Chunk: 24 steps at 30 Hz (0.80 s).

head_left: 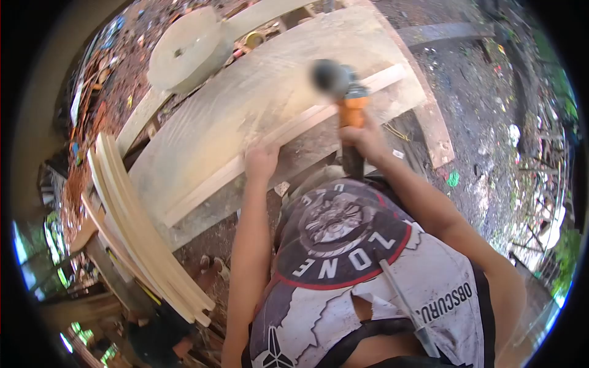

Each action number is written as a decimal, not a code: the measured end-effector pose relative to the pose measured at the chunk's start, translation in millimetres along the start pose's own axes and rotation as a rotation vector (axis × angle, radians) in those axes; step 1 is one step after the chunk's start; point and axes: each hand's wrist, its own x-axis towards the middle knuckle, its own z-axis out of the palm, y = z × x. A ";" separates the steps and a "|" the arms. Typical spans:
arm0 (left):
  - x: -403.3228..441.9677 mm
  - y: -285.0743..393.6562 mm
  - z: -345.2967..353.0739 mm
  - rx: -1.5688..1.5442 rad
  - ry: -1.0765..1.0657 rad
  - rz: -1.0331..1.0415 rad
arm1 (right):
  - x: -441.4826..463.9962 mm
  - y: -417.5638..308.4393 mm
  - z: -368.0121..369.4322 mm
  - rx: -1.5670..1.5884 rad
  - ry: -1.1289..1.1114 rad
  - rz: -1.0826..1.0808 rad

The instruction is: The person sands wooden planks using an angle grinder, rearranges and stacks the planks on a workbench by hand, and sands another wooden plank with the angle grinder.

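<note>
Head view. A pale wooden strip (300,124), the landmark, lies slantwise across a broad board (215,116). My left hand (262,161) rests along the strip's left half, fingers closed on it. My right hand (366,136), beside the strip's right half, has its fingers wrapped around an orange power tool (353,111); the tool's blurred head appears over the strip's far side. Beyond the strip sits a round wooden block (190,52); at its left end stand stacked curved slats (144,233).
</note>
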 end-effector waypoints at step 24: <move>-100.3 -64.5 6.1 0.173 0.349 0.074 | 23.9 -12.5 -63.1 0.227 -0.328 -0.035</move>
